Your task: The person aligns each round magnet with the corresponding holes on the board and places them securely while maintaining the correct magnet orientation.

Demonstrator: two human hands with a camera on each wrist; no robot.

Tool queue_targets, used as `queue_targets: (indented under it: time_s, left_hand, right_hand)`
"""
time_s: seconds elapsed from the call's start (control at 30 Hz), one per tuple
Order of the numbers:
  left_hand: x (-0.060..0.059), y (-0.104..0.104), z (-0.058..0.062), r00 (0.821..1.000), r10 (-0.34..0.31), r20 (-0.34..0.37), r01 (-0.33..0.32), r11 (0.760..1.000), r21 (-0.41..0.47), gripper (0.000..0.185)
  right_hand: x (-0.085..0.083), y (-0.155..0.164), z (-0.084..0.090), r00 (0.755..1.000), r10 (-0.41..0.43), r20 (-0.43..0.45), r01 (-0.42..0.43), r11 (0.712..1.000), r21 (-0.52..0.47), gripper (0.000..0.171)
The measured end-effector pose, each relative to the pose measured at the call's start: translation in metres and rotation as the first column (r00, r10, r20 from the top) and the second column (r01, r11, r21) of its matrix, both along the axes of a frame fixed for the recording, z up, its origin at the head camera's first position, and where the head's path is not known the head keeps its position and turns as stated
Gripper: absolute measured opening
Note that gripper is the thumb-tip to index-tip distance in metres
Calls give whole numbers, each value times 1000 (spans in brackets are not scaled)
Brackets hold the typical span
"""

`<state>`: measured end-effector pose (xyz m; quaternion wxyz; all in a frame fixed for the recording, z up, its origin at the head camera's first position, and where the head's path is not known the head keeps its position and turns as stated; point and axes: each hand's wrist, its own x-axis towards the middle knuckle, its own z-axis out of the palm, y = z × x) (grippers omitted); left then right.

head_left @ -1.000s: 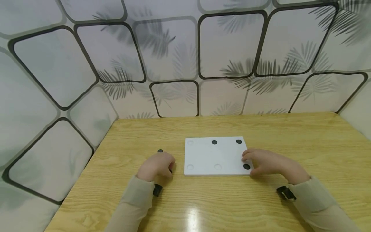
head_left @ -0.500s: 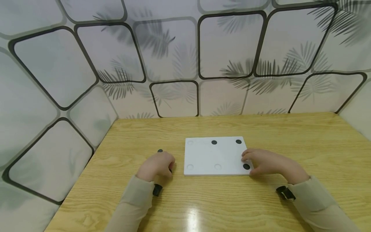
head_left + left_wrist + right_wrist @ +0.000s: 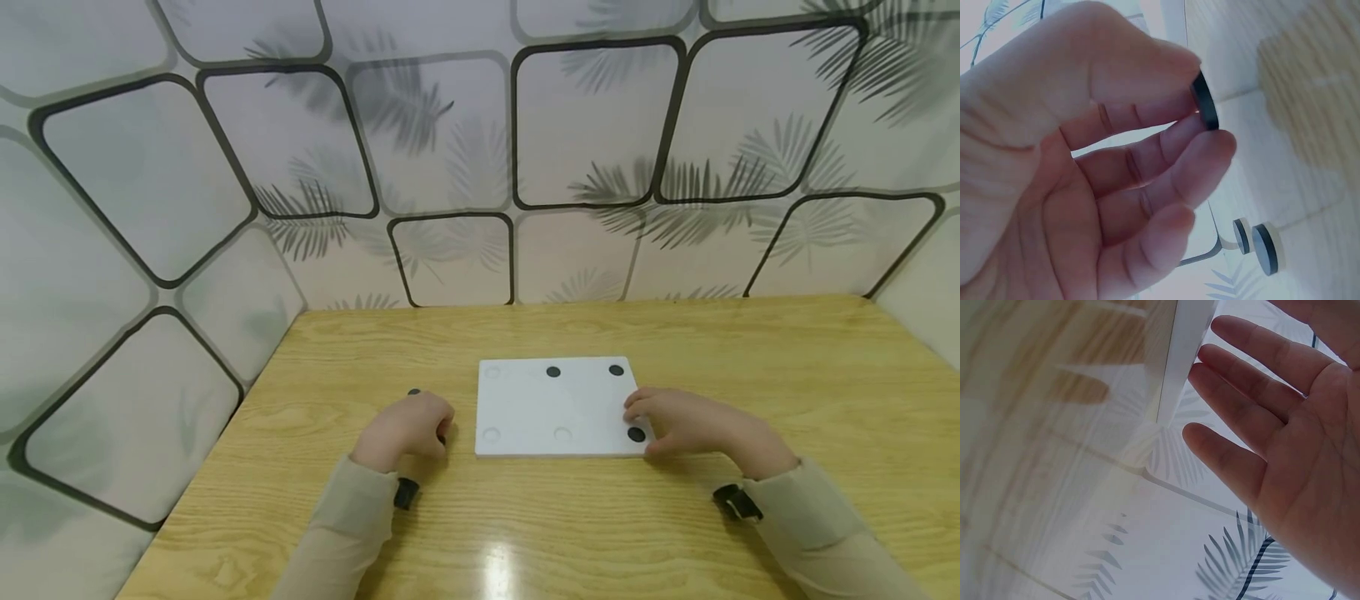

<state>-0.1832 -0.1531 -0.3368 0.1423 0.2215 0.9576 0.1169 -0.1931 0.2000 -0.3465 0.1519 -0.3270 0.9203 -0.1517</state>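
My left hand [image 3: 405, 429] is low over the table left of the board and pinches a small black disc [image 3: 1205, 103] between thumb and fingers, the disc tilted on edge. Two more black discs [image 3: 1265, 249] lie beyond the fingers in the left wrist view; the head view shows one disc [image 3: 414, 392] partly behind the hand. A white rectangular board [image 3: 525, 408] has black discs in its far middle, far right [image 3: 616, 370] and near right [image 3: 636, 434] spots. My right hand [image 3: 690, 421] rests at the board's right edge, fingers extended and slightly spread [image 3: 1241, 394].
Bare round recesses show at the board's far left, near left [image 3: 491, 434] and near middle [image 3: 562, 433]. The glossy wooden table [image 3: 787, 358] meets a patterned wall [image 3: 450, 167] behind and at the left. Both wrists wear black straps [image 3: 738, 502].
Both hands, the board and the discs hold their places. Only the head view has shifted very slightly.
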Motion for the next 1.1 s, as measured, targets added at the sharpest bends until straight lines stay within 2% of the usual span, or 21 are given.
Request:
queue_targets:
  time_s: [0.1, 0.33, 0.57, 0.77, 1.1]
  left_hand:
    - [0, 1, 1, 1000, -1, -6, 1, 1000, -2, 21]
    - [-2, 8, 8, 998, -53, -28, 54, 998, 16, 21]
    - [-4, 21, 14, 995, -91, -38, 91, 996, -9, 20]
    - [-6, 36, 14, 994, -102, -36, 102, 995, -8, 23]
    - [-18, 66, 20, 984, -170, -61, 169, 985, -21, 18]
  right_hand:
    - [0, 0, 1, 1000, -2, 4, 2, 1000, -1, 40]
    - [1, 0, 1, 1000, -1, 5, 1, 1000, 2, 40]
    - [1, 0, 1, 1000, -21, 17, 21, 1000, -2, 41]
    - [2, 0, 0, 1000, -23, 14, 23, 1000, 6, 40]
    - [2, 1, 1, 1000, -12, 4, 12, 1000, 1, 40]
